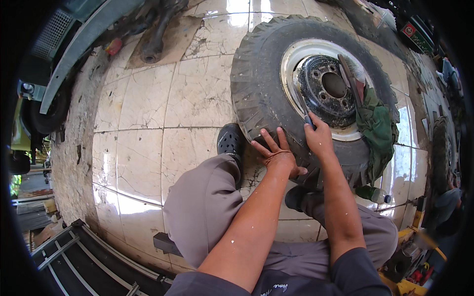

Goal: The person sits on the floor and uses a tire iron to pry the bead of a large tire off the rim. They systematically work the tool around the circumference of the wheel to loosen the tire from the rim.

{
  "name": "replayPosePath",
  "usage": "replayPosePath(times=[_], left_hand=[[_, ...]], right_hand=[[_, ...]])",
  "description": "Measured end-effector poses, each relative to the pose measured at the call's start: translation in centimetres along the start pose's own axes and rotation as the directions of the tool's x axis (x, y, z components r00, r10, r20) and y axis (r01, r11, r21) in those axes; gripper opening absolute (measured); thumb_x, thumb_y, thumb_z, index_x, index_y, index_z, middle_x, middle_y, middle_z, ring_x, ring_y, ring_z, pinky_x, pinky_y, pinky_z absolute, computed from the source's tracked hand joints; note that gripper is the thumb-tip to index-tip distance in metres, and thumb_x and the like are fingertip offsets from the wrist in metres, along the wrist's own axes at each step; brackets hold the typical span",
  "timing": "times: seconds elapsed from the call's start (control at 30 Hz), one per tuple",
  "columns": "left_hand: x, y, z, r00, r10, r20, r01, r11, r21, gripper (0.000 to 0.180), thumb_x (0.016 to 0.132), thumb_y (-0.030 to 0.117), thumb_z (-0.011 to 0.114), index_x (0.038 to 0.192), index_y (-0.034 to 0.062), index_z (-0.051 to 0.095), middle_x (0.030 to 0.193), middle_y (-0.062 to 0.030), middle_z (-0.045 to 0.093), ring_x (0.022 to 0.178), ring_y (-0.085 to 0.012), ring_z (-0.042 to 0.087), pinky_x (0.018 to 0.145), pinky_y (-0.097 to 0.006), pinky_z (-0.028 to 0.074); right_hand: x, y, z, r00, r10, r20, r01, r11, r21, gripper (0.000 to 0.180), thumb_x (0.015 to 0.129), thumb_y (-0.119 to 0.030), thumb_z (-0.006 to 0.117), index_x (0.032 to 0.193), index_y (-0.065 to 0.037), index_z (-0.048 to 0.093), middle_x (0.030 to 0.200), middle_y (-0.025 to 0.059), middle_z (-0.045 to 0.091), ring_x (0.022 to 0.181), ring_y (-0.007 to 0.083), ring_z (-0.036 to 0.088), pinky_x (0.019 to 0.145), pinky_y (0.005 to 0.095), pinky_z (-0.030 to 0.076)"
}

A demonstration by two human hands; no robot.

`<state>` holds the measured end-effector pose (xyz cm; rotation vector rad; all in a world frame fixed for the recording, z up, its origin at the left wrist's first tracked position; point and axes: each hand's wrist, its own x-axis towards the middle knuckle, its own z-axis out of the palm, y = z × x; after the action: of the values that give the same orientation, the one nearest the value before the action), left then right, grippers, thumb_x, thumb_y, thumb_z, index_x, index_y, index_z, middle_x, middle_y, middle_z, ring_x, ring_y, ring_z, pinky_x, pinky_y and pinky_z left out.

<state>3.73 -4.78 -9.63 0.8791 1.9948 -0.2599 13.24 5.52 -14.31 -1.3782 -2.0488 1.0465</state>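
Note:
A large tyre (259,74) with chunky tread lies flat on the floor in front of me, around a white rim (291,54) with a black, bolt-holed centre (316,76). My left hand (279,157) rests on the near sidewall, its fingers spread and holding nothing. To its right, my right hand (319,135) is closed around a blue-handled tool (308,120). The tool's narrow dark blade points away from me along the rim's near-left edge; its exact kind is unclear. A long dark metal bar (349,79) lies across the wheel's right part, beside a crumpled green cloth (376,118).
A green-tinted plastic bottle (373,194) lies right of my knee. Yellow metal equipment (407,246) stands at lower right, a black metal frame (84,256) at lower left. A rusty metal part (154,44) sits on cardboard (180,37) on the cracked tile floor (143,106).

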Motion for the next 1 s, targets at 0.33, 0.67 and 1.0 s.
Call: replayPosePath(times=[0.33,0.67,1.0], left_hand=[[0.2,-0.1,0.6,0.999,0.029,-0.044,-0.03,0.999,-0.021,0.165,0.061,0.075,0.084,0.155,0.0054,-0.032,0.156,-0.0392,-0.033,0.141,-0.0675,-0.025,0.118,-0.071,0.013],[0.9,-0.6,1.5,0.987,0.104,-0.122,-0.099,0.994,0.048,0.168,0.06,0.081,0.08,0.152,-0.0103,-0.027,0.155,-0.0463,-0.025,0.14,-0.0651,-0.031,0.113,-0.076,-0.007],[1.2,-0.5,1.6,0.989,0.117,-0.091,-0.108,0.989,0.102,0.167,0.062,0.081,0.078,0.15,-0.014,-0.027,0.159,-0.0427,-0.023,0.141,-0.0632,-0.032,0.112,-0.078,-0.007]], right_hand=[[0.4,0.1,-1.9,0.999,0.03,0.009,-0.03,0.999,-0.04,0.049,0.09,-0.019,0.063,0.135,-0.002,0.064,0.128,0.027,0.067,0.123,0.039,0.064,0.105,0.0386,0.048],[0.8,1.0,-2.7,0.999,0.011,0.049,-0.013,1.0,0.028,0.049,0.088,-0.021,0.067,0.132,0.002,0.065,0.129,0.0272,0.067,0.124,0.0363,0.064,0.105,0.0372,0.048],[1.5,1.5,-3.2,0.98,0.168,0.103,-0.185,0.964,0.192,0.048,0.088,-0.021,0.069,0.13,0.003,0.067,0.115,0.0213,0.074,0.106,0.0263,0.072,0.095,0.0341,0.052]])
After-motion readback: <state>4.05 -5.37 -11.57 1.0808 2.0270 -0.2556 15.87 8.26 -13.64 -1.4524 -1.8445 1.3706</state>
